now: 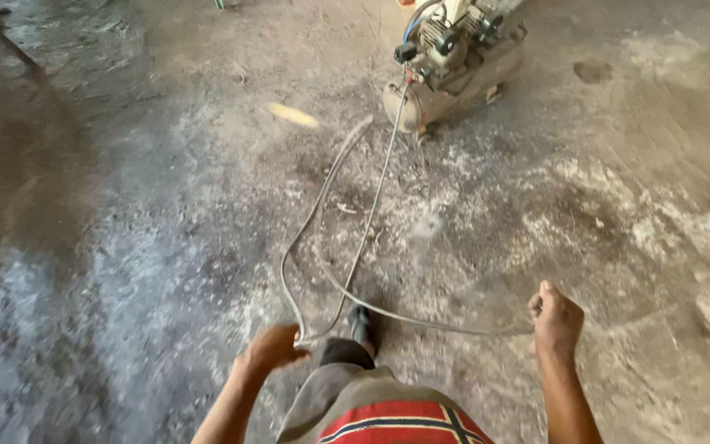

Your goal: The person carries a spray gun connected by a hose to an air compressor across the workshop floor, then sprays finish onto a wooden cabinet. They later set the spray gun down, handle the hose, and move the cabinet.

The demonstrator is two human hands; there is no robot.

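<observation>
A dusty air compressor (452, 62) stands on the concrete floor at the top middle. A long grey hose (320, 205) runs from it toward me and loops over the floor. My left hand (274, 347) is closed on the hose near its loop at the lower middle. My right hand (555, 316) is closed on the other run of the hose, which stretches across between both hands. My foot in a dark sandal (361, 325) steps forward between the hands.
The floor (166, 247) is rough concrete with pale dust patches. A small yellowish scrap of wood (293, 114) lies left of the compressor. A dark stain (592, 71) marks the floor to the compressor's right.
</observation>
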